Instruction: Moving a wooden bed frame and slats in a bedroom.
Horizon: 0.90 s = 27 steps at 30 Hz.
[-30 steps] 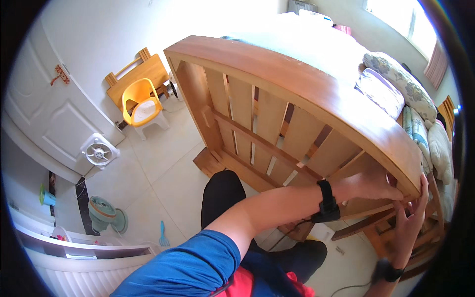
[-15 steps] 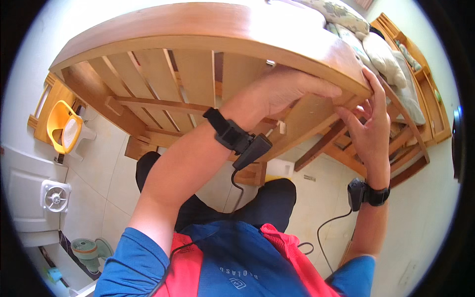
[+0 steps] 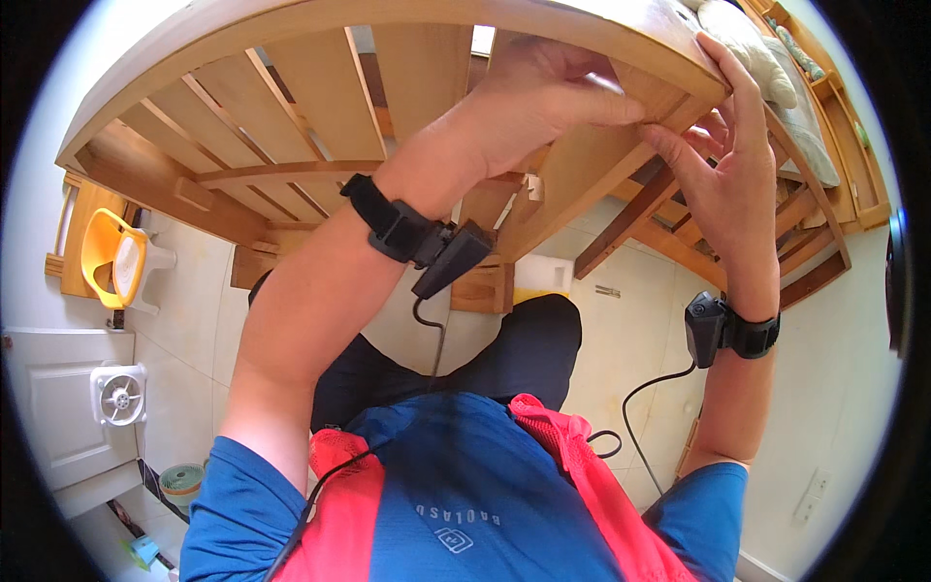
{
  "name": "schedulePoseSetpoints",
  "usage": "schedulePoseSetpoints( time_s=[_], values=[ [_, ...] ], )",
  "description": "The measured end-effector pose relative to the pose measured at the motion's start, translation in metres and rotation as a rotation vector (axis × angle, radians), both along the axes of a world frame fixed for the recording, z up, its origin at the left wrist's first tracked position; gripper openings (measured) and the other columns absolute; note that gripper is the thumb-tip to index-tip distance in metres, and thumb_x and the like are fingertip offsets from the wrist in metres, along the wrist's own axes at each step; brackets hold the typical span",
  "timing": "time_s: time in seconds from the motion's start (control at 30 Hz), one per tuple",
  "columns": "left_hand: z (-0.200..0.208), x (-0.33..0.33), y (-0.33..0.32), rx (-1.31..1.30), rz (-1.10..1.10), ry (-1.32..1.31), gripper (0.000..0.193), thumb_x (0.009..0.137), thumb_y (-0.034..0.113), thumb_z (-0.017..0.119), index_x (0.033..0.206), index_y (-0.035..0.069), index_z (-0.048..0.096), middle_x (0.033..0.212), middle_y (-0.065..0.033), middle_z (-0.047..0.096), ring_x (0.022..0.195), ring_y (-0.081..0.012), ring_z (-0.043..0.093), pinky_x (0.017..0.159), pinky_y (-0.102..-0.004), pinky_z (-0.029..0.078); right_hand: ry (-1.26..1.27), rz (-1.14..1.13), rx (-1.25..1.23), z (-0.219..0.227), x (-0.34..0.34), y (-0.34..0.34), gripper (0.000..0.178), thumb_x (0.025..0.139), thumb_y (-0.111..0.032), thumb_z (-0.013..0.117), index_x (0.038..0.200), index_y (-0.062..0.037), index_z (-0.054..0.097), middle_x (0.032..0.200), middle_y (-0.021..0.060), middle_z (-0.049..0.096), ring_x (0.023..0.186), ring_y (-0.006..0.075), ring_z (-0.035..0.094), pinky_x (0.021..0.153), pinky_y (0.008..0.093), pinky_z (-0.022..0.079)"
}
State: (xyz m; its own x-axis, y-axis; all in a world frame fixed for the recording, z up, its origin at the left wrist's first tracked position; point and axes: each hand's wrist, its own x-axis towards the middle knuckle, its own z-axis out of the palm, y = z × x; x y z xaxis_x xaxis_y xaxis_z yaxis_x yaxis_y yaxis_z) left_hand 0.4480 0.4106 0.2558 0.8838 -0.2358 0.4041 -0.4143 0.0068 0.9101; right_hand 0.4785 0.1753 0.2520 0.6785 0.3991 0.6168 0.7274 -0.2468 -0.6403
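Observation:
A wooden slatted frame [image 3: 291, 44] with light brown slats and a curved-looking outer rail rises in front of me, its inner side facing me. My left hand [image 3: 548, 92] reaches inside it near the right corner, thumb stretched along the rail and the other fingers curled. What these fingers hold, if anything, is hidden. My right hand [image 3: 722, 145] grips that corner from the outer right, fingers over the outside and thumb against the inner edge. The two thumbs are close together. A small pale fitting [image 3: 532, 186] sits on the frame below my left hand.
Right of the frame stand more wooden furniture [image 3: 815, 247] and a pale cushion [image 3: 742, 48]. On the left are a yellow-and-white child seat [image 3: 114, 257], a white fan [image 3: 120, 396] and a green round object [image 3: 181, 482]. Black cables [image 3: 635, 407] hang from devices on both wrists.
My view has shifted, so the frame sits higher and more of its slats show. My left hand has moved slightly up and left; the right hand keeps its grip on the corner.

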Motion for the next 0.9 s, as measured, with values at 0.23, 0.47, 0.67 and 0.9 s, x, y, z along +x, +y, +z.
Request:
schedulePoseSetpoints(
  time_s=[0.23, 0.47, 0.67, 0.9],
  values=[
    [0.008, 0.005, 0.024, -0.282, -0.164, 0.162, 0.035, 0.095, 0.009, 0.079, 0.13, 0.004, 0.078, 0.124, -0.0089, 0.078, 0.112, -0.0191, 0.073, 0.102, -0.0359, 0.057, -0.015, -0.009, -0.012, -0.004, 0.0, 0.002, 0.09, 0.093, -0.021, 0.091, 0.168, -0.0173, 0.041, 0.152, 0.0144, 0.067, 0.133, 0.0289, 0.07, 0.107, 0.0415, 0.063],
    [0.01, 0.008, 0.022, 0.259, -0.038, 0.105, 0.048, 0.09, 0.004, 0.073, 0.138, -0.002, 0.07, 0.132, -0.0118, 0.073, 0.128, -0.0238, 0.07, 0.109, -0.0392, 0.056, -0.029, -0.019, -0.022, -0.008, 0.003, 0.0, 0.09, 0.094, -0.024, 0.09, 0.169, -0.0185, 0.04, 0.154, 0.0157, 0.064, 0.135, 0.0311, 0.07, 0.107, 0.0423, 0.064],
    [-0.006, 0.013, 0.022, 0.552, 0.045, 0.03, 0.046, 0.09, 0.003, 0.072, 0.136, 0.002, 0.071, 0.134, -0.0105, 0.073, 0.128, -0.025, 0.069, 0.112, -0.0412, 0.054, -0.044, 0.001, -0.025, -0.006, 0.007, -0.004, 0.089, 0.095, -0.023, 0.09, 0.169, -0.0179, 0.04, 0.158, 0.0162, 0.06, 0.137, 0.0321, 0.068, 0.108, 0.0436, 0.064],
    [-0.004, -0.001, 0.019, 0.057, -0.149, 0.2, 0.049, 0.091, 0.0, 0.071, 0.14, 0.002, 0.068, 0.138, -0.0109, 0.071, 0.132, -0.0274, 0.068, 0.113, -0.0415, 0.054, -0.074, -0.014, 0.041, -0.002, -0.002, 0.005, 0.086, 0.093, -0.004, 0.087, 0.166, -0.0141, 0.043, 0.15, 0.0154, 0.065, 0.124, 0.0253, 0.074, 0.096, 0.0371, 0.066]
  ],
)
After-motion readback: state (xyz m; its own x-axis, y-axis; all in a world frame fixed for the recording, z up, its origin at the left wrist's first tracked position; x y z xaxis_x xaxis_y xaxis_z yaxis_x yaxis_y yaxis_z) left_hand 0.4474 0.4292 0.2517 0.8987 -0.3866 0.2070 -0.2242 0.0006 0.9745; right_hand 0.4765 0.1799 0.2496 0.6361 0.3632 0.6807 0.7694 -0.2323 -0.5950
